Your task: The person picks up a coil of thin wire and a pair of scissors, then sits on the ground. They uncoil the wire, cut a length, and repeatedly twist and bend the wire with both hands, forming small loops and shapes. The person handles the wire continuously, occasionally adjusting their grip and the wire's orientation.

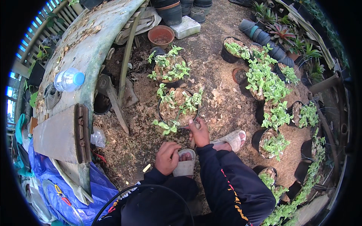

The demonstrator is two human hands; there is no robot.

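Observation:
A black round pot (160,113) stands before me, filled with brown dry soil and leaf litter; variegated green and white plants (188,101) grow around its edge. At the pot's near rim, my right hand (200,132) is closed around a short brown stick-like thing (193,142), whose lower end shows below the fingers. My left hand (167,157) hangs lower and to the left, apart from the pot, with its fingers curled in. Whatever it may hold is hidden. Just beyond is a second pot of similar plants (171,67).
Several potted plants (264,84) line the right side. A reddish clay pot (161,35) and a white block (185,27) stand farther off. To the left, a weathered slab (88,45) carries a plastic bottle (69,80); a blue tarp (79,180) lies below it.

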